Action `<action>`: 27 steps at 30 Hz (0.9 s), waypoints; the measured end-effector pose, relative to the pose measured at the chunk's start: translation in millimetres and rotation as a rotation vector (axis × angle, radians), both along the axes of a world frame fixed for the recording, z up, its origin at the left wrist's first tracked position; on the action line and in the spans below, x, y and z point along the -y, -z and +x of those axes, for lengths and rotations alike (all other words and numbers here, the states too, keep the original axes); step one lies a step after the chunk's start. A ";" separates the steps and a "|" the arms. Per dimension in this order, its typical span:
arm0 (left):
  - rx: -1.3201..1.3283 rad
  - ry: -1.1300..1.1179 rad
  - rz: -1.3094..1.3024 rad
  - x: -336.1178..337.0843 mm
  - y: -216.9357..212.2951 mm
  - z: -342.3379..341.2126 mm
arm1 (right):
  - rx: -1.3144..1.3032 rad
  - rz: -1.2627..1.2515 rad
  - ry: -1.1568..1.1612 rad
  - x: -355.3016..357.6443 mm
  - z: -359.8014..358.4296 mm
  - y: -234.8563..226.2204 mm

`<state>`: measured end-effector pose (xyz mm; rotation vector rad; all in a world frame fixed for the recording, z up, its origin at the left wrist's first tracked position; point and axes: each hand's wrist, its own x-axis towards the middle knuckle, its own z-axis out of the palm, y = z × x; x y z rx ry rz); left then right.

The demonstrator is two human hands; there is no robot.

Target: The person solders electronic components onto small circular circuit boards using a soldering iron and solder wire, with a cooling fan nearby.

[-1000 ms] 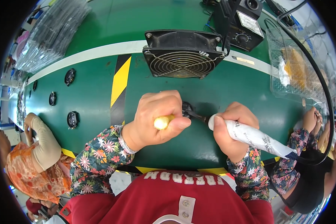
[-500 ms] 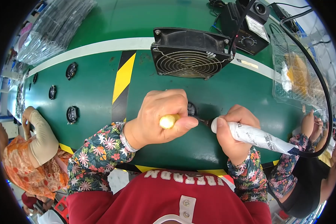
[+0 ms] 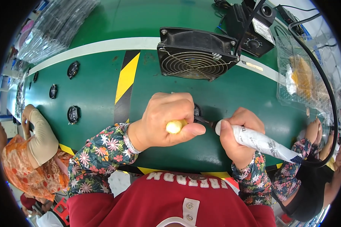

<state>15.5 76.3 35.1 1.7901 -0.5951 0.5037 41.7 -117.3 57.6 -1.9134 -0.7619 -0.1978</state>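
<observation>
Both hands meet near the front edge of the green worktop [image 3: 94,87], just ahead of the person's red shirt. The left hand [image 3: 166,121] is curled into a fist around a yellow-tipped tool [image 3: 175,126], whose rounded pale end pokes out between thumb and forefinger. The same hand covers most of a small black round part [image 3: 196,110], which shows only as a dark sliver at the knuckles, so how it sits cannot be told. The right hand [image 3: 236,132] grips a white tube [image 3: 259,140] with dark print, fingers wrapped tight round its front end. A thin dark nozzle [image 3: 204,121] runs from the tube toward the black part, ending right beside the left thumb. The tube's back end points toward the right edge of the worktop, where a black cable [image 3: 322,75] curves past.

Toward the back edge, straight ahead of the hands, stands a black square fan [image 3: 195,53], tilted back, with a wire guard. A yellow and black stripe [image 3: 127,81] crosses the worktop to its left. Three more black round parts [image 3: 72,114] lie well apart along the left side. At the far right corner sits a clear mesh basket [image 3: 303,83]. Another person in an orange garment [image 3: 22,166] stands at the left edge.
</observation>
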 end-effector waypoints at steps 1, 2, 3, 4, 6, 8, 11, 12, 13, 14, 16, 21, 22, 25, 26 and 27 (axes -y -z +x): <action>0.007 0.008 -0.004 -0.1 0.0 0.2 | 0.011 0.002 -0.004 0.0 0.1 -0.5; 0.007 0.007 -0.005 -0.2 -0.2 0.4 | 0.012 0.001 -0.005 0.1 0.0 -0.8; 0.012 0.008 0.001 -0.3 -0.6 0.5 | 0.026 -0.001 -0.005 0.3 -0.2 -1.0; 0.015 0.009 0.008 -0.4 -0.5 0.6 | 0.039 -0.002 -0.005 0.3 -0.3 -0.5; -0.010 0.006 0.002 -1.1 -0.2 1.0 | 0.036 -0.005 -0.005 0.3 -0.5 -1.0; -0.035 0.006 -0.005 -0.8 -1.2 1.7 | 0.033 -0.009 -0.002 0.3 -0.5 -1.8; -0.046 0.018 0.012 0.6 -3.1 3.0 | 0.041 -0.021 0.009 -0.2 0.3 -2.3; -0.049 0.018 0.016 0.9 -3.1 3.0 | 0.023 -0.018 0.005 -0.5 0.5 -2.5; -0.050 0.018 0.019 1.2 -3.2 3.2 | 0.007 -0.015 0.002 -0.6 0.6 -3.0; -0.048 0.019 0.019 1.7 -3.2 3.7 | 0.009 -0.016 0.003 -0.5 0.7 -3.4; -0.037 0.018 -0.003 2.0 -2.8 4.0 | 0.008 -0.015 -0.006 -0.9 1.0 -3.5; -0.058 0.045 0.043 -3.4 -3.5 3.6 | 0.039 -0.010 -0.002 -0.1 0.1 -1.3; -0.080 0.036 0.036 -3.9 -3.2 2.8 | 0.021 -0.003 0.008 -0.1 -0.7 -0.6; -0.087 0.032 0.023 -5.6 -2.0 2.6 | -0.015 0.021 0.002 -1.2 -2.0 2.1; -0.086 0.030 0.020 -5.7 -1.7 2.7 | -0.014 0.018 -0.001 -1.3 -2.1 2.7; -0.087 0.035 0.013 -5.6 -1.2 2.8 | -0.023 0.019 -0.004 -1.3 -2.1 3.4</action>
